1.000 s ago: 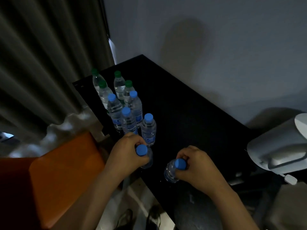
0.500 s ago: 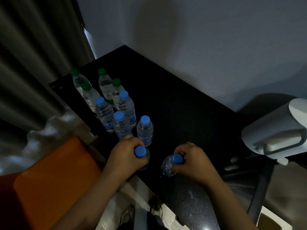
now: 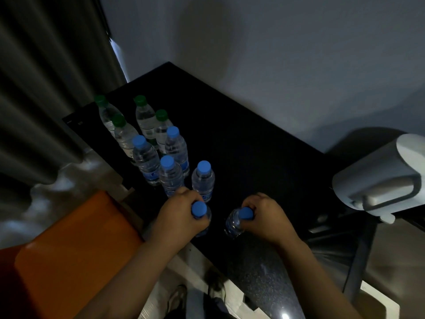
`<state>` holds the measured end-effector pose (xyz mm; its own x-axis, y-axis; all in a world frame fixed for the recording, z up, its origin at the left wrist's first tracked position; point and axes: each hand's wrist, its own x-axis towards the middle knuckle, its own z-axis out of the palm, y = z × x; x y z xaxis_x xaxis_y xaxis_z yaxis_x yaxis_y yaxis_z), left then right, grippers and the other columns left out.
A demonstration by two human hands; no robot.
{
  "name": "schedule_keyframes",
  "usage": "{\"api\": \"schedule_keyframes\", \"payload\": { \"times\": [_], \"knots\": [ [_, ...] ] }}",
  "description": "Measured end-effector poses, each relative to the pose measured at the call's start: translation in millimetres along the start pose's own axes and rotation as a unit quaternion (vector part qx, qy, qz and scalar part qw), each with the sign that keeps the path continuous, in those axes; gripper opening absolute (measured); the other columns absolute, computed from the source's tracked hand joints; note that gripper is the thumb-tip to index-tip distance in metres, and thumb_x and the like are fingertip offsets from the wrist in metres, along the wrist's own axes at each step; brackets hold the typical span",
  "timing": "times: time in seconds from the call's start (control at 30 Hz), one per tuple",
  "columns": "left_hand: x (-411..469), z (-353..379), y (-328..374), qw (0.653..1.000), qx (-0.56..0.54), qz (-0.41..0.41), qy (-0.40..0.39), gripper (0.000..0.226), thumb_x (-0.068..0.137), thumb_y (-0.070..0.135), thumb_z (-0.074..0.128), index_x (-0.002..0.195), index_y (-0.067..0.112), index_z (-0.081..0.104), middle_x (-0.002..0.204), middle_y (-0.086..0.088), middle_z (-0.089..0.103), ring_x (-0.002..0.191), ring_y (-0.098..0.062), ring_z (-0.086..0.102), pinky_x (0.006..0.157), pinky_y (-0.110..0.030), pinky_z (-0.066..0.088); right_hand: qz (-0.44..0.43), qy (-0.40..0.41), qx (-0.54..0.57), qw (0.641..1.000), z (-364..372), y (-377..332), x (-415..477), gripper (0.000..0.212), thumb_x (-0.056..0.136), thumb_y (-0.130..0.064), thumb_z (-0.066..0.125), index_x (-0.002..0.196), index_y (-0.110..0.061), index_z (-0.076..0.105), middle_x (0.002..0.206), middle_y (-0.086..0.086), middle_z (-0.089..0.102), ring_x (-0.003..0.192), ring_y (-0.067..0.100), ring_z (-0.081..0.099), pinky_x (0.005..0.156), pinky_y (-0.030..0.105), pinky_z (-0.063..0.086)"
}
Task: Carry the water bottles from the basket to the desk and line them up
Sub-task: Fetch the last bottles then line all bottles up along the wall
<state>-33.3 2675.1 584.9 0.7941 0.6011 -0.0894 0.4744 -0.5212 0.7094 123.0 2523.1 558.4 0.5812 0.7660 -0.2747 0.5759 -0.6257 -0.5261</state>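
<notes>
Several clear water bottles stand on the black desk (image 3: 253, 146) in two rows running away from me. Those at the far end have green caps (image 3: 140, 101), the nearer ones blue caps (image 3: 203, 168). My left hand (image 3: 181, 217) grips a blue-capped bottle (image 3: 199, 209) by its neck at the near end of the left row. My right hand (image 3: 266, 217) holds another blue-capped bottle (image 3: 234, 223) by its neck, upright on the desk beside it. The basket is out of view.
A white appliance (image 3: 381, 180) sits at the desk's right end. An orange seat (image 3: 76, 247) is at lower left, grey curtains (image 3: 46, 77) on the left, a pale wall behind the desk. My shoes show on the floor below.
Both hands stay on their bottles at the desk's near edge. The camera has shifted slightly, and the right hand's bottle stands a little more upright.
</notes>
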Motion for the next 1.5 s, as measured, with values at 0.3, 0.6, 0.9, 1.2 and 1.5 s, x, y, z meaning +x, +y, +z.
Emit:
{"api": "schedule_keyframes", "payload": {
  "times": [0.3,0.6,0.9,1.2,1.5],
  "knots": [
    [3.2,-4.3,5.8,1.0,0.013,-0.01,-0.018,0.023,0.073,0.011,0.072,0.094,0.006,0.062,0.099,-0.006,0.051,0.085,-0.023,0.057,0.08,-0.037,0.049,0.022,0.023,-0.006,0.999,3.1,5.8,-3.9,0.032,0.077,-0.023,0.072,0.108,-0.021,0.061,0.107,-0.003,0.053,0.089,0.008,0.056,0.072,0.016,0.045],
    [8.1,-13.8,8.6,0.997,0.041,0.003,-0.066,0.022,0.076,0.014,0.072,0.095,0.008,0.061,0.1,-0.006,0.05,0.091,-0.022,0.056,0.081,-0.033,0.047,0.113,-0.024,-0.122,0.986,6.8,17.7,-42.9,0.028,0.082,-0.035,0.066,0.107,-0.024,0.059,0.109,-0.001,0.056,0.09,0.012,0.054,0.069,0.02,0.04],
    [5.6,-29.1,30.4,0.989,0.084,0.124,-0.01,0.037,0.076,0.031,0.075,0.108,0.02,0.06,0.109,0.003,0.051,0.093,-0.011,0.054,0.077,-0.025,0.048,0.184,0.038,-0.105,0.976,10.5,-7.0,-100.4,0.03,0.086,-0.03,0.063,0.115,-0.023,0.061,0.118,-0.001,0.057,0.102,0.014,0.059,0.087,0.027,0.051],
    [-33.8,31.8,69.2,0.909,0.107,0.298,-0.271,0.023,0.081,0.026,0.068,0.102,0.022,0.058,0.102,0.005,0.054,0.088,-0.008,0.051,0.069,-0.018,0.038,0.351,0.109,-0.036,0.929,20.6,-18.5,-203.6,0.042,0.078,-0.028,0.068,0.119,-0.026,0.06,0.122,-0.003,0.062,0.109,0.015,0.059,0.087,0.023,0.048],
    [-98.5,94.5,135.5,0.819,0.182,0.395,-0.374,0.03,0.082,0.028,0.063,0.112,0.022,0.059,0.108,0.003,0.055,0.095,-0.013,0.056,0.076,-0.022,0.045,0.485,0.192,0.041,0.852,17.7,9.8,-339.2,0.042,0.079,-0.03,0.07,0.12,-0.023,0.06,0.118,-0.001,0.062,0.109,0.014,0.057,0.088,0.026,0.046]
  ]
}}
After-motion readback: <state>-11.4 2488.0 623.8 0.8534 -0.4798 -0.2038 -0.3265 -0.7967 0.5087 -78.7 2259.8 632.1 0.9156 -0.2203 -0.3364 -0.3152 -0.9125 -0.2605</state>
